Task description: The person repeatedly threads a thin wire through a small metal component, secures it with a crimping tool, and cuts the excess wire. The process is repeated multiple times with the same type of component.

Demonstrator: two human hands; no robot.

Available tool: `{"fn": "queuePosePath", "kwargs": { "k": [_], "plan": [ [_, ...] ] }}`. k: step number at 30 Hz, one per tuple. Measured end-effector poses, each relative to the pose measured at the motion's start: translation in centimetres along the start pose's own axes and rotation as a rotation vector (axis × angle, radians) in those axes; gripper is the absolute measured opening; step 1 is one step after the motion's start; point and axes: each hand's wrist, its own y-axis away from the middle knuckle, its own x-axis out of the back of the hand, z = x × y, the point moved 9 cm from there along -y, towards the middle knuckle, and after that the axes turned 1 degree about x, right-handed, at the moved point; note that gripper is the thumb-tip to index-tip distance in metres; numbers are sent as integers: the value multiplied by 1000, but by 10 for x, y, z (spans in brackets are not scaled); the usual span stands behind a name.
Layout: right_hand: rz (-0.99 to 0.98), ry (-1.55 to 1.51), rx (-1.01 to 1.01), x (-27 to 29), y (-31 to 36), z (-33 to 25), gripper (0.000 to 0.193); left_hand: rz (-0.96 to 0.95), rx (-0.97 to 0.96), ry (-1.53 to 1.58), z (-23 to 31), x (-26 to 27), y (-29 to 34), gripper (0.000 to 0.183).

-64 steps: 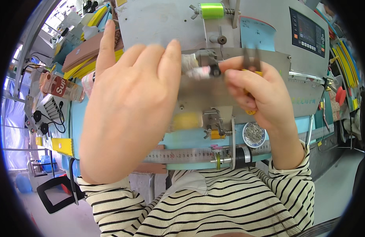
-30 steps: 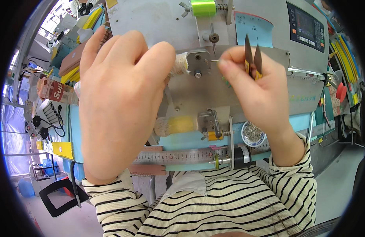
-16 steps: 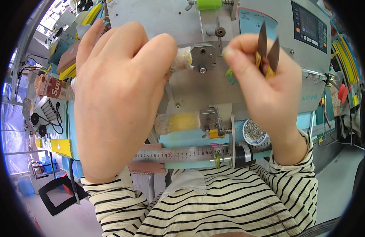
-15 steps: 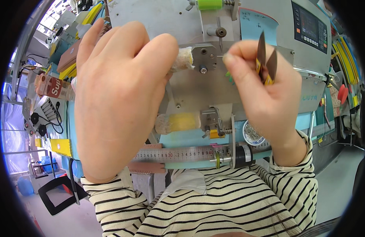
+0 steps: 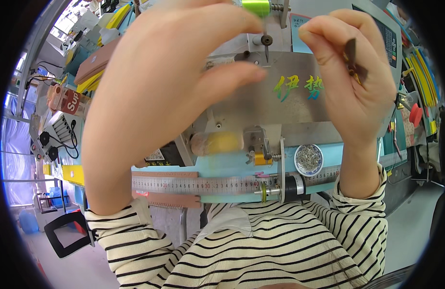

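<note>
My left hand (image 5: 150, 91) reaches over the metal machine from the left, slightly blurred. Its thumb and index finger are spread apart near an upright spindle with a dark round knob (image 5: 266, 40); I see nothing held there. Above the machine's right side, my right hand (image 5: 357, 82) has thumb and index finger pinched together. Small thread snips (image 5: 350, 50) with dark blades are tucked in that hand. Whether the fingertips also pinch something fine, I cannot make out. Below the hands lies the grey metal plate (image 5: 246, 101) with coloured lettering.
A white dish (image 5: 309, 160) of small metal pins sits right of the clamp. A long steel ruler (image 5: 193, 185) runs along the front edge, with a black motor (image 5: 295, 187) over it. A yellow padded roller (image 5: 227, 143) and a bright green spool (image 5: 256, 6) are on the machine.
My left hand has moved up and right, and its thumb and index finger have spread. My right hand has lifted up and right with the snips, uncovering the plate's lettering.
</note>
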Motion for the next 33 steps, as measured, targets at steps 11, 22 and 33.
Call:
{"fn": "queuePosePath", "kwargs": {
  "k": [11, 22, 33],
  "plan": [
    [-237, -919, -421, 16, 17, 1, 11, -296, -365, 178, 0, -9, -4, 10],
    [-133, -583, -654, 17, 45, 35, 17, 275, -372, -387, 54, -29, 41, 21],
    [76, -401, -695, -12, 48, 94, 14, 541, -467, -151, 34, 10, -7, 8]
  ]
}}
